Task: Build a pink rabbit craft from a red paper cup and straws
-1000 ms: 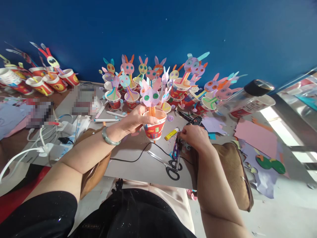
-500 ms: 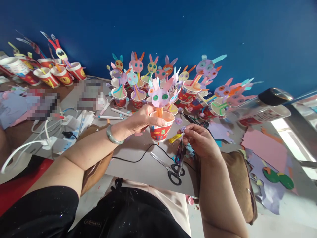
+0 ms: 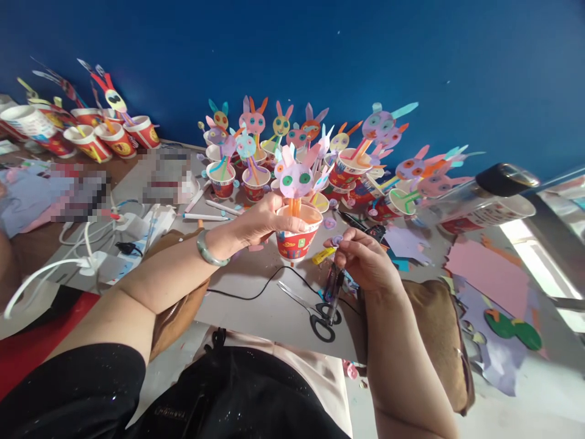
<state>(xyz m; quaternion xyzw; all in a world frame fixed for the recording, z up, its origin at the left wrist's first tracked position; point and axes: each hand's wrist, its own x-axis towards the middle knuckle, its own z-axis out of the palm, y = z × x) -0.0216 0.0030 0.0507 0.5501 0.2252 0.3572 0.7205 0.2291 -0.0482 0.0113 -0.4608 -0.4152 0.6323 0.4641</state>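
Observation:
My left hand (image 3: 260, 222) grips a red patterned paper cup (image 3: 297, 244) by its rim, thumb across the front. From the cup rises an orange stick bearing a lilac paper rabbit face (image 3: 296, 180) with green round eyes and pink ears. To the right of the cup, my right hand (image 3: 365, 259) pinches a small purple paper disc (image 3: 337, 241) between thumb and fingertips, apart from the cup. Below and beside that hand lie a yellow tube (image 3: 322, 255) and a pair of scissors (image 3: 315, 311) with black handles. The cup's bottom is held just over the table.
Several finished rabbit cups (image 3: 256, 177) stand along the blue wall. More red cups (image 3: 114, 140) are at the far left. A power strip (image 3: 109, 265) with white cables lies left. At right are a clear bottle (image 3: 475, 198), pink paper (image 3: 487, 274) and a brown cushion (image 3: 434, 341).
My right hand has tipped the purple disc slightly, so more of its face shows beside the fingers. My left hand and the cup are almost unmoved.

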